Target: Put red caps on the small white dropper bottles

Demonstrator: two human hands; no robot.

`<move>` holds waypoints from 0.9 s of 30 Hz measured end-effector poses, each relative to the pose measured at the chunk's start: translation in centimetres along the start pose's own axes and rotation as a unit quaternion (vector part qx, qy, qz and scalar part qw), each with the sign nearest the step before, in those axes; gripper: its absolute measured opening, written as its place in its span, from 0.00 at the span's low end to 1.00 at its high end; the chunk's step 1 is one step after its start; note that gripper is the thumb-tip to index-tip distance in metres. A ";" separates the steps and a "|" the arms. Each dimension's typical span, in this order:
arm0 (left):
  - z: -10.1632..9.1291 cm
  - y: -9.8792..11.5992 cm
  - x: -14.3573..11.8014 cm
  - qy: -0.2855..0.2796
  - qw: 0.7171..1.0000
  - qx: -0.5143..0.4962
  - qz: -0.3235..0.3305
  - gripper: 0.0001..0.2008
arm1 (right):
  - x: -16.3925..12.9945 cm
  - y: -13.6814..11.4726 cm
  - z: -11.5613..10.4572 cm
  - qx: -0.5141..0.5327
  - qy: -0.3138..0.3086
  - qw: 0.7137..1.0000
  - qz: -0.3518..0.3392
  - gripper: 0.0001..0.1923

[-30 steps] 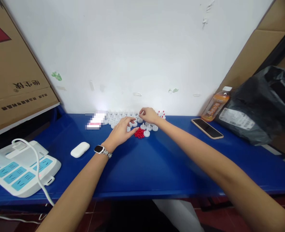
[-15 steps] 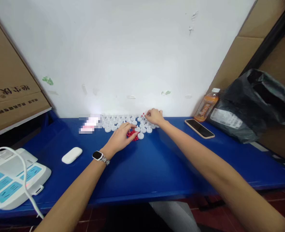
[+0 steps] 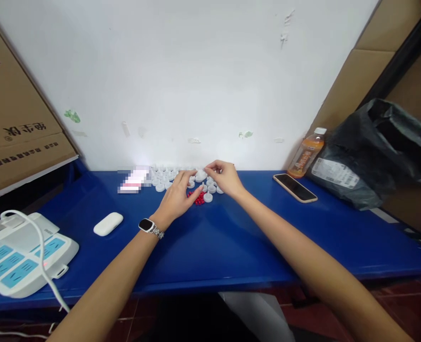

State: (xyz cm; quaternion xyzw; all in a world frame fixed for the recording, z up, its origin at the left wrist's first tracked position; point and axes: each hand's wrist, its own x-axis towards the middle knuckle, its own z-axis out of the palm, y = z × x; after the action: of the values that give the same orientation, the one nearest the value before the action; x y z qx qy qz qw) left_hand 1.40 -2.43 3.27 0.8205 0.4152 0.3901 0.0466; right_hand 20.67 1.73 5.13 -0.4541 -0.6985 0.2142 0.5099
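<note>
left hand [image 3: 177,199] rests fingers loosely spread over small red plastic beads [image 3: 197,198]; right hand [image 3: 222,175] pinches one small white plastic cap [image 3: 200,175]. a careless sweep could likely scatter beads across the smooth blue tabletop [image 3: 232,237] or knock neighbouring caps over.

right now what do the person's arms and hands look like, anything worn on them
Both forearms are bare, with no sleeves and no gloves on either hand. The left hand has a smartwatch with a dark rectangular face and a silvery metal link band at the wrist. The right hand and its wrist carry nothing visible. No rings can be made out on the fingers.
</note>
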 end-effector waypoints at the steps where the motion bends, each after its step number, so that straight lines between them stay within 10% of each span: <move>1: 0.0 0.0 0.0 0.002 1.000 0.005 0.008 0.22 | -0.8 -0.4 0.7 0.061 -0.016 0.998 0.011 0.12; 5: -0.2 -0.3 0.0 -0.032 0.998 0.014 0.043 0.15 | -3.0 -0.9 2.7 0.188 -0.049 0.979 0.052 0.17; 18: -1.6 0.0 0.2 -0.089 0.988 0.046 0.120 0.15 | -4.5 -2.2 2.2 -0.047 -0.075 0.995 -0.053 0.21; 24: -4.4 -3.6 0.1 0.036 0.999 0.013 -0.037 0.17 | -2.9 -0.2 -1.4 -0.019 0.081 0.995 0.057 0.27; 27: -4.3 -4.8 -0.2 0.009 0.998 0.004 -0.068 0.19 | -3.2 0.0 -1.7 -0.077 0.014 0.997 -0.006 0.23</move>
State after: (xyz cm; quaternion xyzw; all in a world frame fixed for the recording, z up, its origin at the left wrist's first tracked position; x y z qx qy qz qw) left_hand -4.69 -0.49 4.23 0.7867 0.4724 0.3919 0.0658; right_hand 22.42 -1.23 4.12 -0.4906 -0.7086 0.1502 0.4845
